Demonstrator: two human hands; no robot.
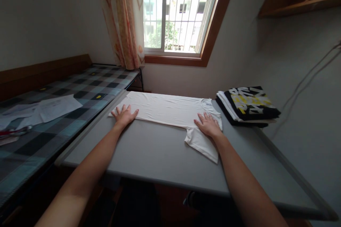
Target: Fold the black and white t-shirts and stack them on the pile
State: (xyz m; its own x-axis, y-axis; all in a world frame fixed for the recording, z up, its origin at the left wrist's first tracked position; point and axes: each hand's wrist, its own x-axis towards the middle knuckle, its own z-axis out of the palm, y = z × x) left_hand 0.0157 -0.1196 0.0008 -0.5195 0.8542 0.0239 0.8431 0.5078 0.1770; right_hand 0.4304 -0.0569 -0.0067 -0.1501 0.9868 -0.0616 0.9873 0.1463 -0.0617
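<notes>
A white T-shirt [165, 108] lies sideways on the grey table [160, 152], its hem at the left and its neckline at the right. One short sleeve points toward me. My left hand [124, 115] rests with spread fingers on the near corner of the hem. Near the shoulder, above that sleeve, my right hand [209, 125] lies flat on the cloth, fingers apart. Neither hand grips the fabric.
A stack of folded clothes [247, 104], black, white and yellow, sits at the table's right back. Left of the table, a bed [106, 78] with checked cloth holds papers [53, 108]. Behind are a window [178, 14] and a curtain [125, 17]; a shelf [301, 7] hangs upper right.
</notes>
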